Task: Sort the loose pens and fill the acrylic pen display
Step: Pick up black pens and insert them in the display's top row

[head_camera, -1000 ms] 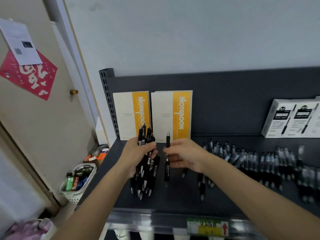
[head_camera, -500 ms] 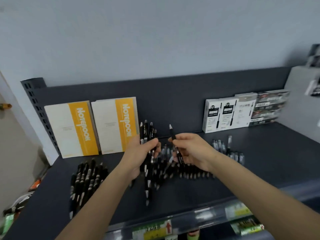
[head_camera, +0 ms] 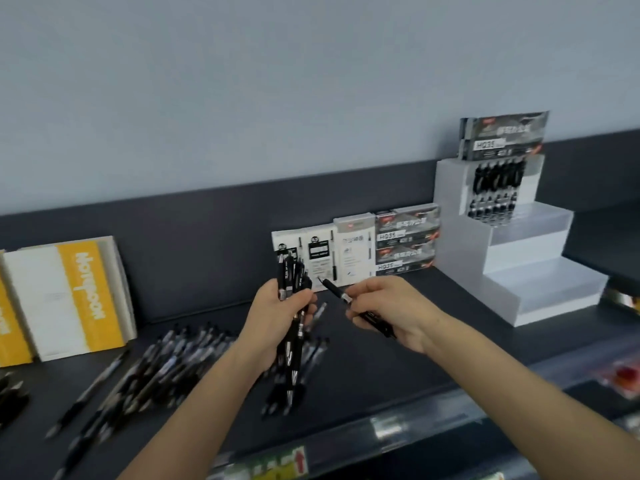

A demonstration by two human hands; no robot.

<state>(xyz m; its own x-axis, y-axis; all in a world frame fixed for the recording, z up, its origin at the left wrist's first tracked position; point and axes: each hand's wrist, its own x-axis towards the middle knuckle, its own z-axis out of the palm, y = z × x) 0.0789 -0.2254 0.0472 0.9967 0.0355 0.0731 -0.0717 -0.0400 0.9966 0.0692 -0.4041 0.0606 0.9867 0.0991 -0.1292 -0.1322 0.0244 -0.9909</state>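
My left hand (head_camera: 277, 320) grips a pen bundle (head_camera: 294, 327); my right hand (head_camera: 388, 311) pinches 1 pen (head_camera: 341, 296) above the shelf (head_camera: 381, 368).

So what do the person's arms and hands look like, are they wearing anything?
Nothing shows on them. The left arm and right arm are bare as far as the picture reaches, no sleeves. The left hand and right hand have no gloves, and no watch or bracelet sits at the wrists. I see no rings on the fingers, though the picture is blurry.
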